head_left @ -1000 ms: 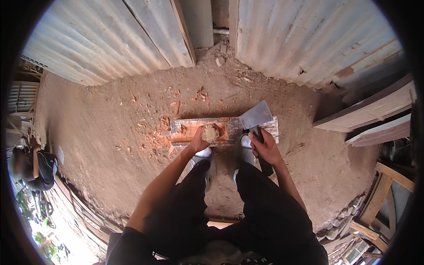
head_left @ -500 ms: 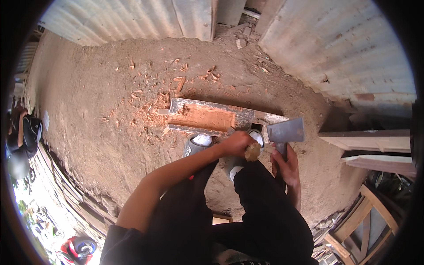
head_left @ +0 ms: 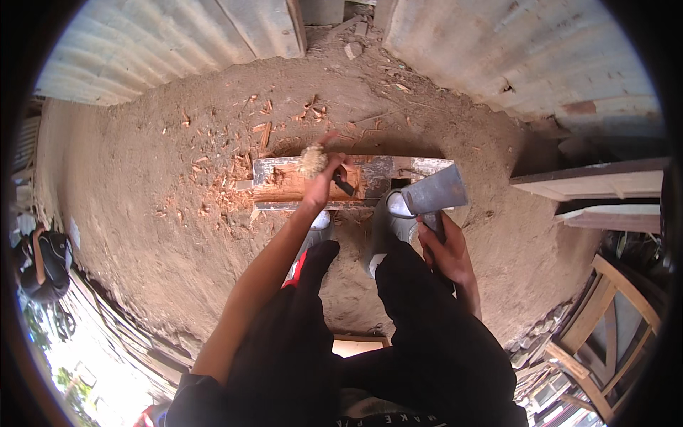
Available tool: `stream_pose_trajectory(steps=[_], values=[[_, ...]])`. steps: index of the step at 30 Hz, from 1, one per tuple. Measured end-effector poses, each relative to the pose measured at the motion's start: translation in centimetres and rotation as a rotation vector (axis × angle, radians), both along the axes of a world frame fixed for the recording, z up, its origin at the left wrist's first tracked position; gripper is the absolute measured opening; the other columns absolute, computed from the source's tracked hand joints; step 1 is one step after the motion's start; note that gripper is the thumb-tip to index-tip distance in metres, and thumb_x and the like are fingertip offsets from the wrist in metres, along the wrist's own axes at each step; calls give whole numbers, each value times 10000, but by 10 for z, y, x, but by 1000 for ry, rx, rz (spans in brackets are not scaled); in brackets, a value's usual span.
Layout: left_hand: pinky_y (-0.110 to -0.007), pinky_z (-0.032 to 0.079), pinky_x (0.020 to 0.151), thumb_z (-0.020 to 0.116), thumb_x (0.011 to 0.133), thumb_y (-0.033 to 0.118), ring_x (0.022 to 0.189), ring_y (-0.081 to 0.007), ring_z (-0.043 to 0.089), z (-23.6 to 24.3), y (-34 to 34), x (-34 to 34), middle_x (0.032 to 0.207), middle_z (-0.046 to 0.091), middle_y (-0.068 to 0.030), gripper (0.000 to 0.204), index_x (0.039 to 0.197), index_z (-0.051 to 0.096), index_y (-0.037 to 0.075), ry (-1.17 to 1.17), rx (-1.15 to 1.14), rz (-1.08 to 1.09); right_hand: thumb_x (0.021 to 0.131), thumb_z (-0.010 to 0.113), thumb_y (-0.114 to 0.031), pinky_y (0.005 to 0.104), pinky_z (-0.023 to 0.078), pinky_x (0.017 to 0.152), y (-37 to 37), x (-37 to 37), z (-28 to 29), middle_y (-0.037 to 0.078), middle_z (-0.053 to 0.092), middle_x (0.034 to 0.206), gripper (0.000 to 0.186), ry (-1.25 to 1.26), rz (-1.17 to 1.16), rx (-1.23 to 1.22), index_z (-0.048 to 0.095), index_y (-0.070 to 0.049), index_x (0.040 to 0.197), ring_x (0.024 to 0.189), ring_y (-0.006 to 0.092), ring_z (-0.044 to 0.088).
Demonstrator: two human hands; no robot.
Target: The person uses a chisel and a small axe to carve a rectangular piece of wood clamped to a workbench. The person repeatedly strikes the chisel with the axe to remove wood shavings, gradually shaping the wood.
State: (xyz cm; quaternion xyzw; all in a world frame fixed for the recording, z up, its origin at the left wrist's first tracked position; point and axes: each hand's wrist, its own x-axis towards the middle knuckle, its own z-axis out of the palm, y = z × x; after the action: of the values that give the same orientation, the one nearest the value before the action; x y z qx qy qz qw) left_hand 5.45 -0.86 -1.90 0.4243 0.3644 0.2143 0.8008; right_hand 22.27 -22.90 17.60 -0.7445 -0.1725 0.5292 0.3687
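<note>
Out at nine o'clock, a seated person (head_left: pixel 44 265) in dark clothes; at ten, reddish wood shavings (head_left: pixel 220 181) litter the dirt floor (head_left: pixel 156 220). Here's the hollowed beam (head_left: pixel 376 171), lying crosswise just above centre, towards twelve! Over its trough, the left hand (head_left: pixel 324 183) is wrapped round a frayed-ended tool (head_left: pixel 313 161), pale tuft pointing to ten, dark part to five. Between three and four, the right hand (head_left: pixel 447 245) grips a broad-bladed tool (head_left: pixel 437 191) by its handle, blade up towards twelve. Farther out, a wooden panel (head_left: pixel 597 178) near three, a wooden frame (head_left: pixel 605 292) at four.
</note>
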Motion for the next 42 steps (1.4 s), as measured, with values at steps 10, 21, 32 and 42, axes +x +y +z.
stream_pose_trajectory(steps=[10,21,32,42], values=[[-295,427,991,660,1010,520,1019,-161,578,24,-6,3,1016,637,-53,489,1060,631,34,299,214,110,1047,624,-219,288,441,560,-5,-3,-1,25,571,723,243,-23,31,-25,596,-23,1187,608,96,543],[-328,466,1001,714,949,453,1090,-224,634,23,-23,31,1123,686,-134,513,1204,628,16,259,442,-6,1048,622,-235,280,438,558,-3,3,1,16,578,749,255,31,-29,-34,597,-30,1198,606,87,539],[-400,514,731,841,761,147,810,-327,656,22,-56,47,890,690,-167,300,999,713,15,-42,733,-147,986,659,-60,275,447,497,-14,-4,1,73,646,809,183,-107,-55,141,603,38,1131,551,125,581],[-410,525,722,852,755,176,791,-357,674,37,-36,49,903,686,-190,314,957,687,2,-64,878,50,937,727,-71,290,458,558,-13,-7,-7,68,624,770,198,-459,18,155,574,-4,1042,648,105,569]])
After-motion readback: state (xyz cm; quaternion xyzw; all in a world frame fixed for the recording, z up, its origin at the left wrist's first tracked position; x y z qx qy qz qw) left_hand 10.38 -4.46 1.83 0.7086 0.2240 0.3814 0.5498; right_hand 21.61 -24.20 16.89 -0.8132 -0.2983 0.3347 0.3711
